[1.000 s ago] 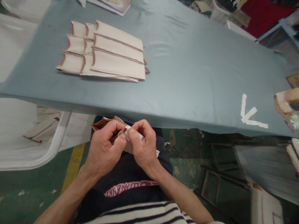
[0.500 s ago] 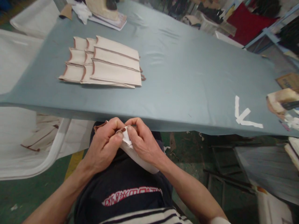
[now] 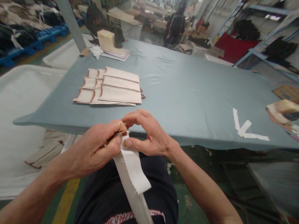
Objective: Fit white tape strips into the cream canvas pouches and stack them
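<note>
My left hand is closed, pinching the upper end of a cream fabric piece with brown trim between thumb and fingers. A white cloth strip lies along this piece, its free end hanging down toward my lap. My right hand has its thumb pressed on the top of the strip, while its fingers arch over to the tips of my left hand. Its fingertips are partly hidden. Both hands are just in front of the table's near edge.
Cream pieces with brown edging lie in overlapping rows on the blue-green covered table. White strips lie at the right. Yellowish blocks stand at the back left. A white bin is on the left; a person is far behind.
My hands have risen toward the table edge. The right hand's fingers have spread more widely, and the white strip now hangs out in view. The head view has tilted up.
</note>
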A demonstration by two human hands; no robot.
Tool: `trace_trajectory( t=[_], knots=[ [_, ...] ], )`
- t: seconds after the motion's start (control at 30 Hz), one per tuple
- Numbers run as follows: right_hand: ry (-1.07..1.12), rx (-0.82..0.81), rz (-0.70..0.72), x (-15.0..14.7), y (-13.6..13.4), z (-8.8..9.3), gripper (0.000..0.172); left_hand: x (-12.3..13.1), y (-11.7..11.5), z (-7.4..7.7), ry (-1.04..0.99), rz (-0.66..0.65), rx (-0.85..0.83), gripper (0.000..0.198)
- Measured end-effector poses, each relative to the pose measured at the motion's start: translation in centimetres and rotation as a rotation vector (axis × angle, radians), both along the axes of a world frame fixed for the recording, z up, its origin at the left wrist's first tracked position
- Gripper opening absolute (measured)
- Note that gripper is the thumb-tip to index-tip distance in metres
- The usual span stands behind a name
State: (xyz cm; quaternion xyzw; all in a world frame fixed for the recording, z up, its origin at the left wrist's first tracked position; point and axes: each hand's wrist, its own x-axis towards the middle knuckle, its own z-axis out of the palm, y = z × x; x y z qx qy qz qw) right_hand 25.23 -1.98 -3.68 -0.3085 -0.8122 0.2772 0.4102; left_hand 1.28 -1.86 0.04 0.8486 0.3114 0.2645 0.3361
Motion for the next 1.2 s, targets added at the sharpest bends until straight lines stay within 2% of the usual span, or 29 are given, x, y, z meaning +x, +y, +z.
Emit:
trace_trajectory(
  t=[0.03, 0.1, 0.2, 0.27, 0.37, 0.43, 0.53, 0.6, 0.7, 0.8, 0.97, 1.07, 1.2],
  knots=[
    [-0.015, 0.021, 0.027, 0.0, 0.4, 0.0, 0.035, -0.2, -0.1, -0.2, 0.016, 0.013, 0.043, 0.029],
    [-0.037, 0.045, 0.064, -0.1, 0.9, 0.0, 0.041, -0.6, -0.3, -0.6, 0.055, 0.048, 0.103, 0.026],
    [0.012, -0.004, 0.042, -0.2, 0.7, 0.3, 0.043, -0.6, -0.7, -1.2, 0.065, 0.094, 0.13, 0.021],
    [0.105, -0.146, 0.035, -0.3, 0.4, 0.7, 0.046, -0.3, -0.9, -1.3, 0.04, 0.091, 0.099, 0.019],
    [0.23, -0.4, 0.112, -0.9, 0.1, 1.4, 0.049, -0.5, -1.0, -1.1, -0.009, 0.087, 0.064, 0.017],
    [0.248, -0.454, 0.164, -1.6, 0.4, 1.8, 0.045, -1.2, -0.9, -0.7, 0.001, 0.104, 0.07, 0.019],
    [0.215, -0.42, 0.14, -2.9, 1.1, 2.5, 0.035, -2.9, -0.8, 0.0, 0.053, 0.127, 0.074, 0.021],
    [0.21, -0.412, 0.132, -3.9, 1.5, 3.0, 0.038, -3.8, -0.7, 0.4, 0.063, 0.143, 0.081, 0.021],
    [0.189, -0.459, 0.235, -5.1, 1.8, 3.4, 0.044, -4.6, -0.9, 0.6, 0.08, 0.143, 0.071, 0.018],
    [0.112, -0.503, 0.29, -5.7, 1.7, 3.3, 0.04, -4.9, -1.3, 0.4, 0.08, 0.129, 0.051, 0.018],
    [-0.024, -0.489, 0.214, -5.3, 1.4, 2.8, 0.042, -5.5, -1.8, -0.6, 0.045, 0.222, 0.078, 0.021],
    [-0.078, -0.464, 0.201, -4.8, 1.1, 3.1, 0.042, -5.5, -2.0, -1.1, 0.05, 0.232, 0.08, 0.017],
    [-0.125, -0.439, 0.214, -4.5, 0.6, 3.7, 0.034, -4.8, -2.5, -1.1, 0.065, 0.287, 0.079, 0.01]
  ],
)
